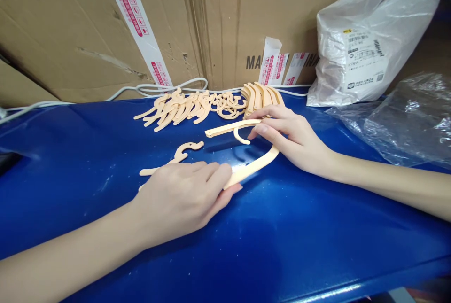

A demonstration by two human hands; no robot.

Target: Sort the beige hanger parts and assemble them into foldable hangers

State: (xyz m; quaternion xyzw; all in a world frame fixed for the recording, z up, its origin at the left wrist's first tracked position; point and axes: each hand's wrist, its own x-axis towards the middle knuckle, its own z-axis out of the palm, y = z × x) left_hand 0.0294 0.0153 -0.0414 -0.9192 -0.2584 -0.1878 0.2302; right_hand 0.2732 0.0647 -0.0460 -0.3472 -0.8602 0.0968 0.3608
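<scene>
Holding cream hanger (268,158) above blue surface (225,256). Clamping end of near arm (243,174) in left grip (186,192), closed around it. Pinching bend in right grip (298,141), closed between thumb and fingers, hiding joint. Angling far arm (221,130) leftward, with hook (242,140) between arms. Just beyond left grip: loose notched piece (180,153), partly covered. Farther back on surface: heaped notched pieces (171,108), small hooks (229,105), stacked curved arms (259,95), before cardboard box (221,21).
</scene>
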